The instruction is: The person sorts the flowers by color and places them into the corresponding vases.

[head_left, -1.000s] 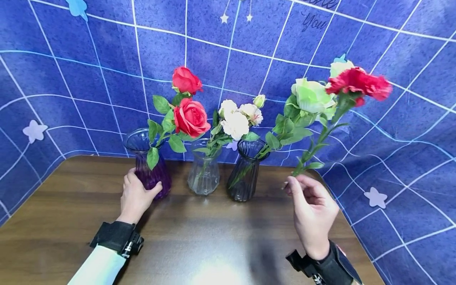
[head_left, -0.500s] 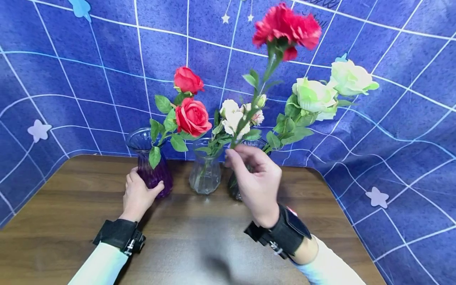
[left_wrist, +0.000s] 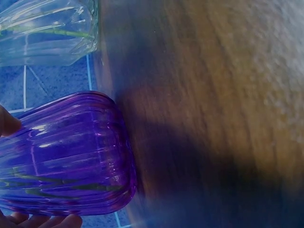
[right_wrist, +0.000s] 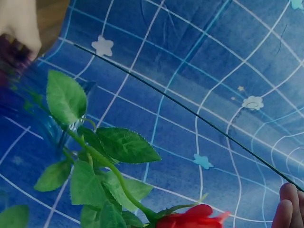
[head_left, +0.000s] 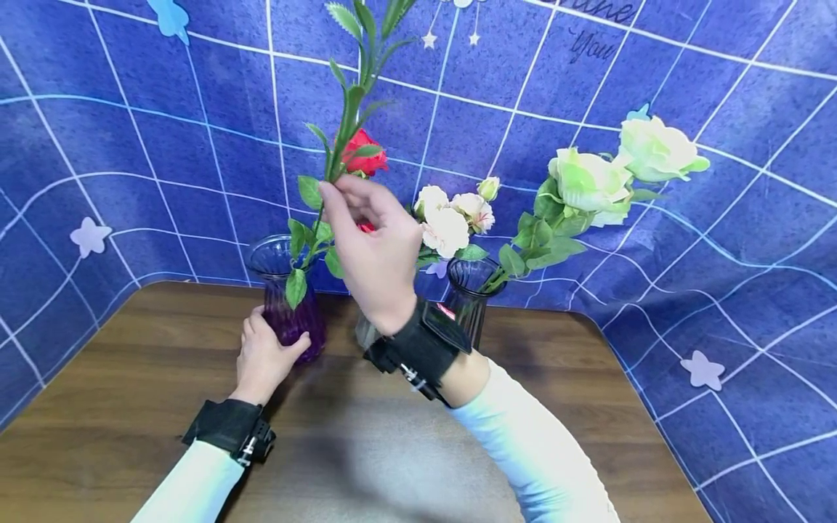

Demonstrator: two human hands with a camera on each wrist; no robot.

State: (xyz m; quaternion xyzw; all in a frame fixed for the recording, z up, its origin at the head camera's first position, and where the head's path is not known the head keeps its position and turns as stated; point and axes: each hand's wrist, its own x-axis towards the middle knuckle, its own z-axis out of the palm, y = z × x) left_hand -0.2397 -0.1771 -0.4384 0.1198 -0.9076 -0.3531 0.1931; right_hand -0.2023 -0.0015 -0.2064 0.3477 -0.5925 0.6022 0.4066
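On the wooden table stands a purple ribbed glass vase point(head_left: 307, 319) with red roses point(head_left: 368, 151) in it. My left hand point(head_left: 264, 356) grips its lower body, and the left wrist view shows green stems through the purple glass point(left_wrist: 76, 147). High over the table, my right hand point(head_left: 379, 250) pinches the leafy stem point(head_left: 346, 123) of a red carnation, whose bloom is beyond the top of the head view. In the right wrist view the thin lower stem point(right_wrist: 190, 112) slants down from the fingertips point(right_wrist: 287, 209) with its end free, apart from the vase's leaves.
A clear glass vase point(head_left: 366, 333) with white flowers point(head_left: 446, 232) is partly hidden behind my right hand. Right of it, a dark smoky vase point(head_left: 474, 280) bears pale green roses point(head_left: 588, 178) leaning right. A blue gridded cloth point(head_left: 523, 87) hangs close behind.
My right hand has carried the carnation from the right side leftward and up, past the smoky and clear vases, toward the purple one. The left hand keeps its hold on the purple vase.
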